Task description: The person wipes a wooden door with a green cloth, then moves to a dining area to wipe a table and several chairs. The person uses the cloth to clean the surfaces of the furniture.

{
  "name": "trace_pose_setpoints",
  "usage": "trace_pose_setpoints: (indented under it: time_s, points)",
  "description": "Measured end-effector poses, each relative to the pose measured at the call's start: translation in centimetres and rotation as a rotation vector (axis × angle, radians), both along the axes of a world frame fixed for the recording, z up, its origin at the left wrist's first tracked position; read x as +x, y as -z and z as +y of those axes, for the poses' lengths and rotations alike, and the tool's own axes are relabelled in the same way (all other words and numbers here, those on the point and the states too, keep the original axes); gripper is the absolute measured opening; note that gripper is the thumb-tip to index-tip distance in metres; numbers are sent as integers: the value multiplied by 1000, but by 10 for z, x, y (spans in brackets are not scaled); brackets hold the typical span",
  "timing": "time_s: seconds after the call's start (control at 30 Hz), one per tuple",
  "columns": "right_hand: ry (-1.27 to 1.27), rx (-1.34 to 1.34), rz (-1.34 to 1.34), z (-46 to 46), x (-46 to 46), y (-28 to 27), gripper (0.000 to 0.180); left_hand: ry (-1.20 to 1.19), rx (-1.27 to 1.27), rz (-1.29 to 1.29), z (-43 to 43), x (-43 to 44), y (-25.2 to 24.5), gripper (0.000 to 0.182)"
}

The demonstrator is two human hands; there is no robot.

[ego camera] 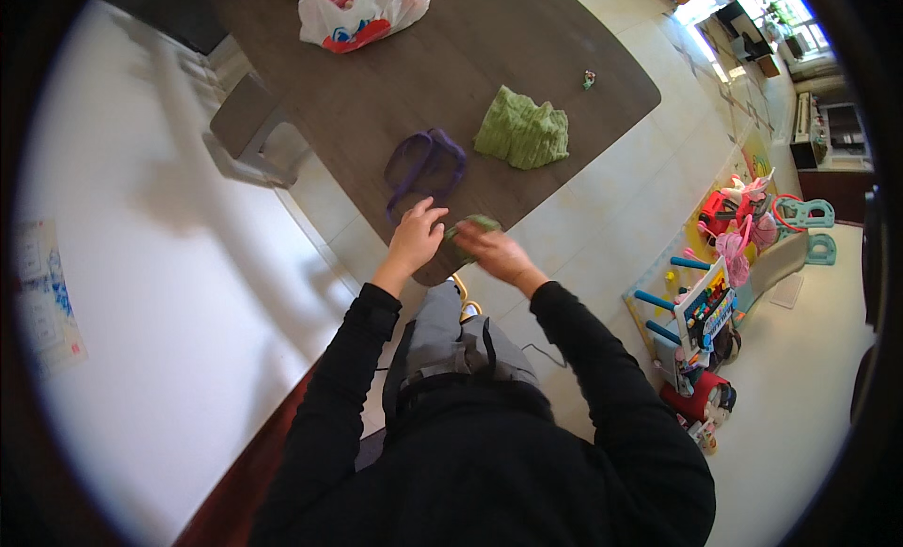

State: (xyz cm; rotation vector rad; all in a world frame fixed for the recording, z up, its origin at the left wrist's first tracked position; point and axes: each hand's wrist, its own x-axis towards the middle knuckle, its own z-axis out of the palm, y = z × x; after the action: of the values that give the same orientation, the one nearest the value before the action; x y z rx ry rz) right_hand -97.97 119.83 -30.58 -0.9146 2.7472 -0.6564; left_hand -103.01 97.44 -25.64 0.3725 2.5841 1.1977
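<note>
Near the rounded close end of the dark table (437,81), a small folded green cloth (482,222) lies partly under my right hand (492,251), which is blurred; whether its fingers grip the cloth cannot be told. My left hand (417,236) is just to the left of that cloth, fingers apart and holding nothing visible. Beyond my left hand a purple strap (462,159) lies in loose loops. A crumpled, ribbed light green fabric piece (523,129) rests farther up the table, right of the strap.
A white plastic bag (367,14) with things inside stands at the table's far part. A tiny colourful object (589,79) is near the right edge. A grey chair (247,124) is by the white wall on the left. Toys (734,243) crowd a play mat on the right.
</note>
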Motion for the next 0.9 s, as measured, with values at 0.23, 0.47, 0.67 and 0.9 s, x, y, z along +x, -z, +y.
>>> trace_pose_setpoints:
  time_s: [0.23,0.47,0.67,0.9]
  points:
    - [814,78,96,79,-47,8,65,167,-391,7,24,-75,27,47]
    - [56,10,50,-18,-11,5,60,23,-485,235,48,-135,16,53]
    - [-254,48,-10,23,-39,-16,54,451,-407,361,130,-115,11,49]
    - [-237,20,53,139,-87,-14,58,241,-646,126,168,-148,12,52]
